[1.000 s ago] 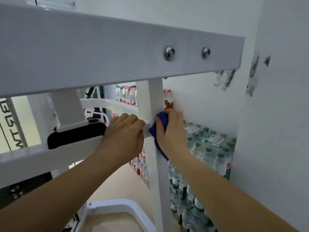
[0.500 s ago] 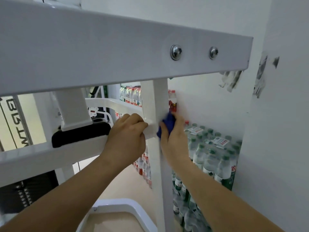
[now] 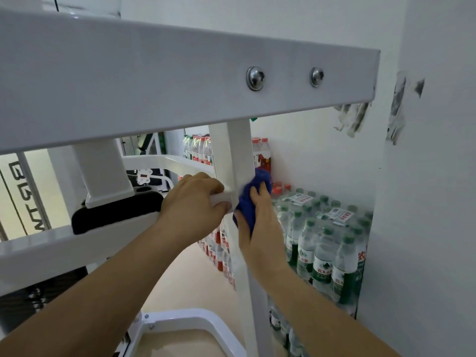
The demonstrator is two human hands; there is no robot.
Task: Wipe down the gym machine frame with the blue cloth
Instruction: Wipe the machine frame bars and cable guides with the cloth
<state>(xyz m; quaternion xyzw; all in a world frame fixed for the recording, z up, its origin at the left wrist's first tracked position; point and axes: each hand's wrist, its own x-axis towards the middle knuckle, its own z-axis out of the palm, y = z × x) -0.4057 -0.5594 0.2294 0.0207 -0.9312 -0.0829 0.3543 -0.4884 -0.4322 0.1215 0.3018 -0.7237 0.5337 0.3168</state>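
The white gym machine frame fills the view: a wide top beam with two bolts, a vertical post under it and a lower crossbar running left. My left hand grips that crossbar just left of the post. My right hand holds the bunched blue cloth and presses it against the right side of the post, where the crossbar meets it. Part of the cloth is hidden behind the post and my fingers.
Shrink-wrapped packs of water bottles are stacked against the white wall right of the post, close to my right arm. A black pad sits on the crossbar at left. The frame's curved base lies on the beige floor below.
My right hand has slid the blue cloth a little up the right side of the post. My left hand has kept its grip on the crossbar.
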